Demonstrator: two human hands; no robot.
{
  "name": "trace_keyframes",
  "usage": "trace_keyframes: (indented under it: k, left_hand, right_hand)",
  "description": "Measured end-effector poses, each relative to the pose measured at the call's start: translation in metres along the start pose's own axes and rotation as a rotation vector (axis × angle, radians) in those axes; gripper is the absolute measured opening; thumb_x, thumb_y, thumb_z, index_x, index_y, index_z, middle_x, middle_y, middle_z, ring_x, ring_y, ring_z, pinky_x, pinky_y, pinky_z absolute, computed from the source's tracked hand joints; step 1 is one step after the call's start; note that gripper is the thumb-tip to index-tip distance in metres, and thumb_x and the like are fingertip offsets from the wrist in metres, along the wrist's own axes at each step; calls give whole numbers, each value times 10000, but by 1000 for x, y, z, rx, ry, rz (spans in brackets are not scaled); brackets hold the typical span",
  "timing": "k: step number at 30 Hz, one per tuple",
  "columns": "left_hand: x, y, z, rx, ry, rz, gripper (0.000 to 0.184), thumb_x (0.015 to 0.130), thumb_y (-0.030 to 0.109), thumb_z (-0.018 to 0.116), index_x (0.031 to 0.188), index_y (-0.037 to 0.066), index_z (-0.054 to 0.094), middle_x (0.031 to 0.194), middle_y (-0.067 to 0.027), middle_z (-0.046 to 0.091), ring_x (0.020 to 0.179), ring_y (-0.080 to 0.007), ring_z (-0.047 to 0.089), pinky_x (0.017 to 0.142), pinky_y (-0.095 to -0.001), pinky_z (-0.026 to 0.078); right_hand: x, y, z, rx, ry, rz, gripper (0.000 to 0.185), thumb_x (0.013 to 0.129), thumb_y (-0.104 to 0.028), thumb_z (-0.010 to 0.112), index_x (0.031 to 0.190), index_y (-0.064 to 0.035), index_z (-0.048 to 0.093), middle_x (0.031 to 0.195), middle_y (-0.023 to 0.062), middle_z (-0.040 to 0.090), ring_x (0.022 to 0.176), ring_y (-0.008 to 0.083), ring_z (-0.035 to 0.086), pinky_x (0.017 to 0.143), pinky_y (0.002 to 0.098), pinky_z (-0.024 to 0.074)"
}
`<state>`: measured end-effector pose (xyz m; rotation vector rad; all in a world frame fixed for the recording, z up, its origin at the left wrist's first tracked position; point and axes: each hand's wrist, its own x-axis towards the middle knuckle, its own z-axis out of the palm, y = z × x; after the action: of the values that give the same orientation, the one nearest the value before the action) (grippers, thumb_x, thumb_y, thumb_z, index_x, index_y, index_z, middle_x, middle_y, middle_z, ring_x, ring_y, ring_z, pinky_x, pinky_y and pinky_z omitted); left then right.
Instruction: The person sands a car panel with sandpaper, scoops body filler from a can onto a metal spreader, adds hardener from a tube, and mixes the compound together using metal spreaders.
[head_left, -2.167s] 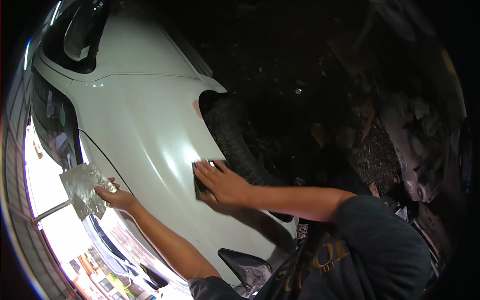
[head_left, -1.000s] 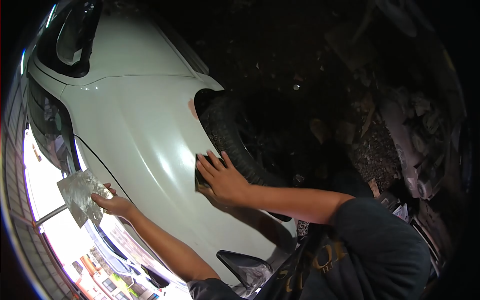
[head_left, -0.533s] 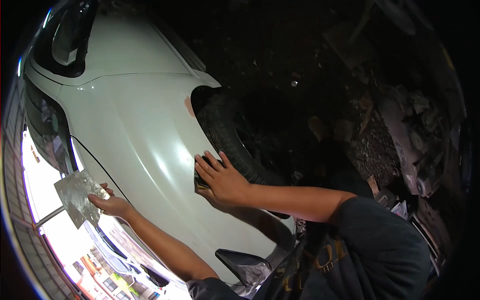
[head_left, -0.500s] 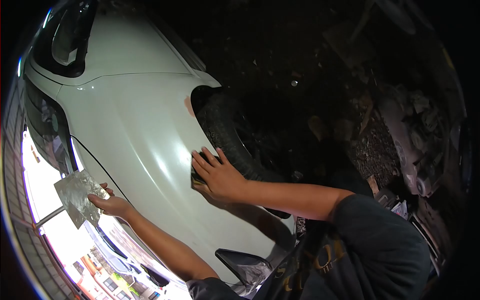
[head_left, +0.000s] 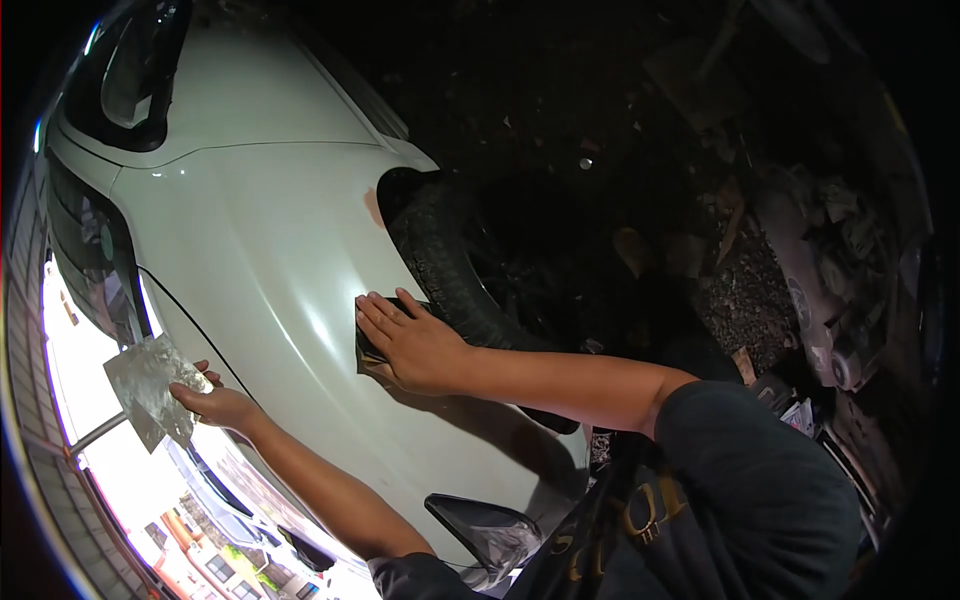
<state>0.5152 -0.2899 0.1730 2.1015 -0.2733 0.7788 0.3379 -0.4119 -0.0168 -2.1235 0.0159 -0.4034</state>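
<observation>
A white car's front fender [head_left: 270,270] fills the middle of the view. My right hand [head_left: 410,345] lies over a black sanding sheet [head_left: 367,338] with a yellowish lower edge, pressing it against the fender beside the wheel arch. The fingers are stretched over the sheet and hide most of it. To the lower left, my left hand [head_left: 215,403] grips a thin, blotchy grey square plate [head_left: 145,385] by its edge, thumb on top, away from the bodywork. A reddish-brown patch [head_left: 373,208] marks the paint by the arch.
The black tire [head_left: 450,265] sits in the arch just beyond my right hand. A headlight [head_left: 485,530] is near my body. A dented bumper-like panel [head_left: 805,290] and debris lie on the dark ground at the right. Bright light comes from the lower left.
My right hand has slid left and slightly down across the fender with the black sanding sheet, its fingers closer together. My left hand and the plate have shifted slightly up and left.
</observation>
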Motion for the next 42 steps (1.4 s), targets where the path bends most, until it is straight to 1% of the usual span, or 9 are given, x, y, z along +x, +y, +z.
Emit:
trace_keyframes:
  k: [5, 11, 15, 18, 22, 27, 31, 36, 42]
  left_hand:
    - [-1, 2, 3, -10, 10, -5, 510, 1016, 465, 275, 974, 47, 563, 841, -53, 583, 687, -126, 433, 625, -278, 341]
    - [0, 0, 2, 9, -7, -4, 517, 1023, 464, 243, 995, 54, 557, 841, -54, 585, 674, -122, 431, 617, -276, 339]
    - [-3, 4, 2, 35, 10, 4, 511, 1026, 455, 239, 1014, 57, 560, 848, -59, 590, 679, -121, 440, 618, -272, 347]
    - [1, -1, -1, 10, -17, -13, 509, 1027, 448, 240, 1023, 54, 562, 853, -62, 593, 679, -121, 445, 614, -272, 351]
    - [-2, 5, 2, 10, -10, -14, 514, 1029, 448, 243, 1032, 47, 563, 860, -64, 597, 681, -117, 444, 612, -263, 348]
    - [1, -1, 1, 0, -6, 13, 507, 1029, 448, 255, 1022, 45, 563, 853, -63, 596, 679, -117, 439, 612, -257, 345]
    - [-1, 1, -1, -14, -4, -14, 497, 1026, 441, 271, 1022, 42, 567, 846, -64, 594, 673, -121, 436, 603, -261, 344]
    - [4, -5, -1, -9, -18, 31, 498, 1023, 449, 286, 1068, 39, 564, 847, -69, 589, 677, -125, 434, 610, -264, 345]
    - [-1, 2, 4, -61, 6, 9, 502, 1018, 457, 294, 1083, 42, 569, 842, -61, 591, 672, -121, 434, 608, -275, 345]
  right_hand:
    - [-48, -18, 0, 53, -82, -55, 701, 1017, -453, 395, 1471, 74, 312, 1574, 226, 265, 1475, 328, 244, 1207, 483, 163]
    - [5, -1, 3, 11, 4, -51, 687, 1016, -434, 404, 1457, 88, 326, 1568, 233, 273, 1466, 335, 261, 1202, 493, 171]
    - [-31, -14, 3, 52, -59, -22, 710, 987, -425, 459, 1466, 79, 314, 1570, 231, 270, 1469, 343, 251, 1199, 498, 179]
    - [-49, -12, -2, 16, -83, -108, 713, 978, -413, 475, 1470, 76, 308, 1570, 232, 267, 1472, 342, 244, 1202, 498, 172]
    - [-1, -5, -1, 21, -10, -10, 694, 990, -399, 457, 1475, 73, 302, 1573, 230, 264, 1480, 332, 232, 1207, 494, 160]
    - [-16, -39, 5, 63, 41, 64, 693, 1008, -420, 414, 1442, 114, 334, 1542, 263, 304, 1467, 373, 241, 1203, 496, 158]
    - [13, -18, 5, -40, 43, 230, 713, 1015, -450, 380, 1453, 109, 326, 1548, 267, 289, 1468, 386, 229, 1201, 513, 141]
    - [3, -37, 12, -53, 10, 191, 717, 1013, -460, 383, 1467, 91, 319, 1559, 251, 279, 1479, 382, 198, 1203, 517, 127]
    - [11, -39, 6, -46, -39, 263, 708, 1019, -449, 381, 1484, 77, 290, 1577, 230, 254, 1479, 391, 191, 1203, 525, 126]
